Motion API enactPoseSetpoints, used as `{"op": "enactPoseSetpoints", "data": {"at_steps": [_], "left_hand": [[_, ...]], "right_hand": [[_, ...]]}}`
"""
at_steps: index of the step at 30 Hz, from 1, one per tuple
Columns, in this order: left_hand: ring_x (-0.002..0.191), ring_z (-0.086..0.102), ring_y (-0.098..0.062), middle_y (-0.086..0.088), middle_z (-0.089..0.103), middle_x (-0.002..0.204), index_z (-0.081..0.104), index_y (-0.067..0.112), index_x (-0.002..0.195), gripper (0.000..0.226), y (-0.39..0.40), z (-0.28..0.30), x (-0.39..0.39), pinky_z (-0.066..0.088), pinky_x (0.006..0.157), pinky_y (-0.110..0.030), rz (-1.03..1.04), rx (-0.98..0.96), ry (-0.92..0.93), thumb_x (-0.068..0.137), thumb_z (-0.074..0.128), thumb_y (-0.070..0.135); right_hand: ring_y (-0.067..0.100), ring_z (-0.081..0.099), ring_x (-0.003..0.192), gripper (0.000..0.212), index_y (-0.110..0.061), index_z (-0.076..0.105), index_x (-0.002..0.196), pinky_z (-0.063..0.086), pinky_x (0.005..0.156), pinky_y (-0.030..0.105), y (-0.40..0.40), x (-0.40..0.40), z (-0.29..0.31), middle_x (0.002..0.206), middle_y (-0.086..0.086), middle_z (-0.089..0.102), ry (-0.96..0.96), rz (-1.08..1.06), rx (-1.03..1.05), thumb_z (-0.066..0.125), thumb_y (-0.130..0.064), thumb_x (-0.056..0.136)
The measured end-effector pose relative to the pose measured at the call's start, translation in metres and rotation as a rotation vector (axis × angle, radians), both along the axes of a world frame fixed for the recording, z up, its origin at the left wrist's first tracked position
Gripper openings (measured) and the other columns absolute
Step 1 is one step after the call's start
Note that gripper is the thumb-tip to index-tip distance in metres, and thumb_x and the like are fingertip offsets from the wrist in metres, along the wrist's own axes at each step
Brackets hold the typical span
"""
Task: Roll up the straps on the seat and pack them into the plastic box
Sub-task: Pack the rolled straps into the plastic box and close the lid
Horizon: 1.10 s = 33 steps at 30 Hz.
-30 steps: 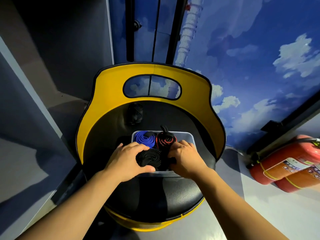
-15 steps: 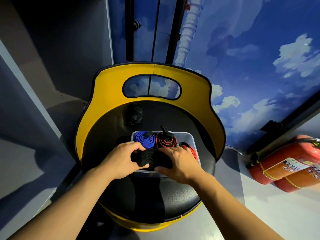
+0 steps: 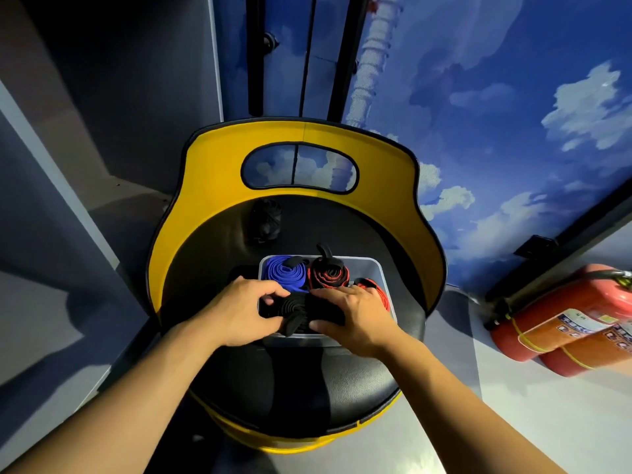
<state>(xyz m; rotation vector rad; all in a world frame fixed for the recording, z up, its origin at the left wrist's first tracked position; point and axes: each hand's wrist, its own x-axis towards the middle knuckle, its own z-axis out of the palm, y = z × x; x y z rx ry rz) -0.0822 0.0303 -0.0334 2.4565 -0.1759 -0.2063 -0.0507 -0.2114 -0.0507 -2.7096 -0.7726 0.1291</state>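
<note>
Presently your left hand (image 3: 244, 311) and right hand (image 3: 355, 316) both clasp the black roll (image 3: 301, 311), squeezing it to fit the box (image 3: 378, 268) front, beside blue roll (image 3: 285, 273) and red roll (image 3: 328, 275), on the seat (image 3: 301, 388).

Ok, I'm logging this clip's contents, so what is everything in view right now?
Seat: one, black cushion with a yellow backrest, centre.
Plastic box: one, clear, on the seat.
Blue strap roll: one, blue, far left corner of the box.
Black and red strap roll: one, beside the blue one at the far side.
Red strap roll: one, red, at the box's right wall, partly hidden.
Black strap roll: one, black, near side of the box, between the hands.
Dark bundle: one, black, against the backrest; too dim to identify.
Fire extinguishers: two, red, on the floor at right.
Left hand: gripping the black roll.
Right hand: gripping it too.
</note>
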Motion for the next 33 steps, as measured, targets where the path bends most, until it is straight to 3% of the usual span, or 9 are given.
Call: {"op": "enactPoseSetpoints", "data": {"at_steps": [2, 5, 8, 12, 15, 24, 33], "left_hand": [[0.091, 0.051, 0.016, 0.021, 0.062, 0.098, 0.065, 0.040, 0.120, 0.043, 0.004, 0.003, 0.003, 0.029, 0.073, 0.000, -0.042, 0.017, 0.044, 0.081, 0.079, 0.031], [0.095, 0.054, 0.017, 0.026, 0.060, 0.099, 0.063, 0.041, 0.122, 0.046, 0.006, 0.006, 0.007, 0.032, 0.077, 0.001, -0.080, 0.023, 0.093, 0.082, 0.078, 0.024], [0.099, 0.059, 0.010, 0.022, 0.065, 0.107, 0.064, 0.041, 0.120, 0.046, 0.007, 0.002, 0.011, 0.036, 0.087, -0.009, -0.085, 0.021, 0.097, 0.082, 0.079, 0.021], [0.094, 0.061, 0.004, 0.018, 0.068, 0.101, 0.066, 0.039, 0.115, 0.040, 0.003, -0.005, 0.012, 0.019, 0.113, -0.024, -0.048, 0.044, 0.019, 0.081, 0.081, 0.025], [0.089, 0.061, 0.002, 0.016, 0.067, 0.091, 0.067, 0.034, 0.115, 0.037, 0.000, -0.007, 0.011, 0.006, 0.119, -0.028, -0.038, 0.072, -0.029, 0.082, 0.080, 0.024], [0.085, 0.064, -0.002, 0.013, 0.071, 0.086, 0.065, 0.038, 0.119, 0.039, -0.010, -0.015, 0.009, 0.010, 0.125, -0.042, -0.030, 0.243, -0.185, 0.083, 0.079, 0.033], [0.086, 0.068, -0.006, 0.016, 0.072, 0.089, 0.063, 0.040, 0.119, 0.039, -0.018, -0.021, 0.005, 0.017, 0.122, -0.039, 0.015, 0.316, -0.274, 0.083, 0.078, 0.037]], "right_hand": [[0.025, 0.062, 0.110, 0.066, -0.035, 0.053, 0.136, 0.046, 0.094, 0.042, -0.003, 0.002, 0.000, 0.122, -0.003, 0.069, -0.002, 0.031, -0.031, 0.052, -0.068, 0.079], [0.024, 0.062, 0.111, 0.066, -0.036, 0.052, 0.138, 0.040, 0.095, 0.034, -0.008, 0.006, 0.003, 0.122, -0.001, 0.069, 0.021, 0.049, -0.051, 0.055, -0.062, 0.077], [0.024, 0.062, 0.109, 0.063, -0.034, 0.054, 0.137, 0.039, 0.091, 0.031, -0.009, 0.008, 0.003, 0.121, 0.001, 0.069, 0.014, 0.054, -0.043, 0.062, -0.057, 0.080], [0.025, 0.061, 0.110, 0.062, -0.030, 0.054, 0.136, 0.041, 0.092, 0.036, -0.009, 0.008, -0.001, 0.121, 0.002, 0.069, 0.018, 0.061, -0.036, 0.060, -0.057, 0.081], [0.026, 0.062, 0.110, 0.062, -0.028, 0.055, 0.135, 0.044, 0.090, 0.042, -0.009, 0.007, -0.005, 0.122, -0.001, 0.068, -0.004, 0.070, -0.014, 0.054, -0.058, 0.081], [0.026, 0.060, 0.111, 0.057, -0.027, 0.053, 0.138, 0.044, 0.091, 0.044, -0.012, 0.006, -0.007, 0.126, -0.001, 0.066, -0.035, 0.080, -0.004, 0.058, -0.048, 0.085], [0.025, 0.056, 0.106, 0.056, -0.035, 0.049, 0.144, 0.041, 0.089, 0.045, -0.014, 0.003, -0.006, 0.125, 0.000, 0.065, -0.033, 0.083, 0.005, 0.055, -0.040, 0.089]]}}
